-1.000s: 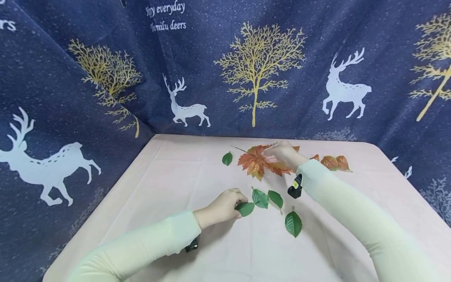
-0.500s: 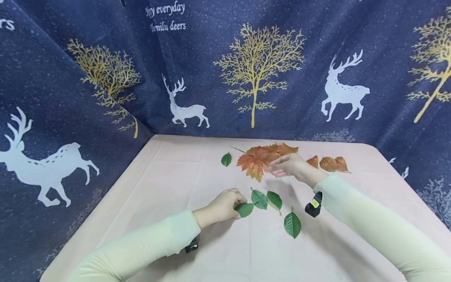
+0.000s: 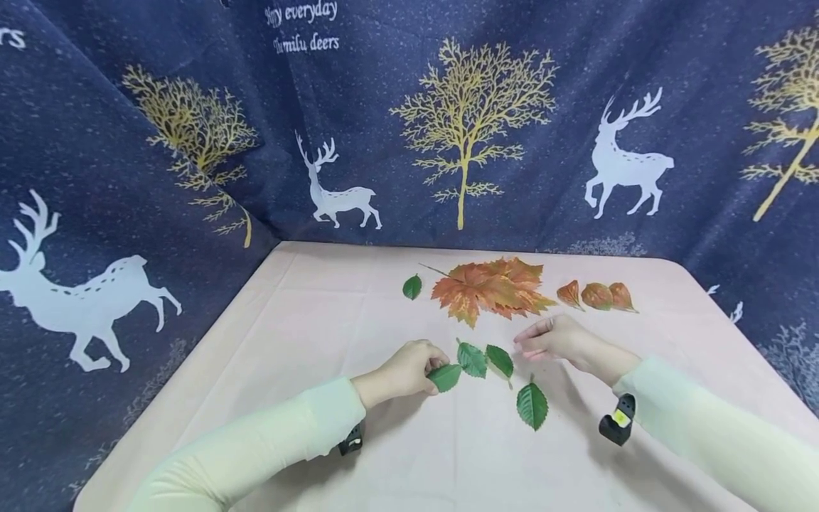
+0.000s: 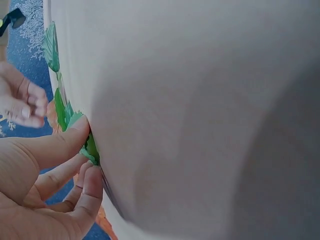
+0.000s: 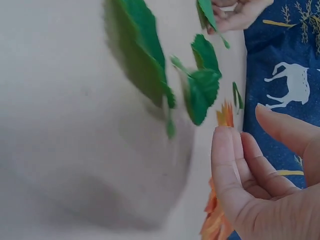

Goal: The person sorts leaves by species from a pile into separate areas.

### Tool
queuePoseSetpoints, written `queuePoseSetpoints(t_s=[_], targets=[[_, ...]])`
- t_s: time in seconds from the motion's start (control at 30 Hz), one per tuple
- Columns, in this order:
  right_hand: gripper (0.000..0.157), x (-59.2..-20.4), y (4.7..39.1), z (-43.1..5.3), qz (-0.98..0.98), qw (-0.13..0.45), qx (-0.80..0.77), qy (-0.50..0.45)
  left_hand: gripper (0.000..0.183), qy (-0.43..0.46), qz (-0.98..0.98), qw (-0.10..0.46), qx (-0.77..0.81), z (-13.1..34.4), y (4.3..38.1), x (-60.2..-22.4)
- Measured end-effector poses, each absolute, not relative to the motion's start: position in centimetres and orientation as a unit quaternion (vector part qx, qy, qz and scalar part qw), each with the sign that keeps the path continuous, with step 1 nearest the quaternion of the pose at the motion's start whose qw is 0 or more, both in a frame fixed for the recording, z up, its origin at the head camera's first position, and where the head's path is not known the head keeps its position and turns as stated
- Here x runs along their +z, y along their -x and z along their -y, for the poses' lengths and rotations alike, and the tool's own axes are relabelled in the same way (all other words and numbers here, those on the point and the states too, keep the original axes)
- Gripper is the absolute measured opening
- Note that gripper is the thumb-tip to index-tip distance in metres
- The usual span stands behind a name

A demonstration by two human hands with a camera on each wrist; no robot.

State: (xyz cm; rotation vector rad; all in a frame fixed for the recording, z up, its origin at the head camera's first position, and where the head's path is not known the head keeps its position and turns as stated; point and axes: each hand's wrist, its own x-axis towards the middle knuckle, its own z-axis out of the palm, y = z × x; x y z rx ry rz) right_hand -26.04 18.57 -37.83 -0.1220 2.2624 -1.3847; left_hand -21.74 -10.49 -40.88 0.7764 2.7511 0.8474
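My left hand (image 3: 409,368) pinches a green leaf (image 3: 444,377) low over the table, thumb on one side and fingers on the other in the left wrist view. Just right of that leaf lie two green leaves, one toothed (image 3: 472,360) and one darker (image 3: 500,360). Another green leaf (image 3: 532,406) rests nearer to me. My right hand (image 3: 553,340) hovers above the cloth beside them, holding nothing. In the right wrist view its thumb and fingers (image 5: 225,155) stand apart. Behind it, orange maple leaves (image 3: 493,286) lie in an overlapping pile.
A small green leaf (image 3: 412,286) lies left of the maple pile. Three small orange leaves, among them a rounded one (image 3: 597,296), line up to its right. The pale pink tablecloth (image 3: 307,313) meets a dark blue printed curtain (image 3: 409,107) at the back.
My right hand has come off the maple leaves and moved toward me and to the right, uncovering the pile. My left hand keeps its pinch on the green leaf and has barely moved.
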Motion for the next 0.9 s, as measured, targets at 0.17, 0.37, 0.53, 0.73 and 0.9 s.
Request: queuePoseSetpoints(t_s=[0.17, 0.37, 0.53, 0.73, 0.9], targets=[[0.035, -38.6, 24.6, -19.0, -0.823, 0.246, -0.509, 0.054, 0.038, -0.242, -0.92, 0.096, 0.293, 10.4, 22.1, -41.2], [0.032, -39.4, 23.2, -19.2, -0.835, 0.232, -0.497, 0.051, 0.037, -0.24, -0.916, 0.108, 0.302, 10.4, 22.3, -41.2], [0.024, -39.9, 22.4, -19.1, -0.86, 0.203, -0.465, 0.04, 0.037, -0.241, -0.912, 0.112, 0.313, 10.3, 22.4, -41.2], [0.028, -40.7, 21.4, -19.2, -0.871, 0.178, -0.454, 0.062, 0.041, -0.241, -0.909, 0.11, 0.321, 10.4, 22.6, -41.4], [0.028, -41.2, 20.9, -19.1, -0.883, 0.15, -0.441, 0.055, 0.043, -0.245, -0.904, 0.112, 0.331, 10.6, 22.8, -41.5]])
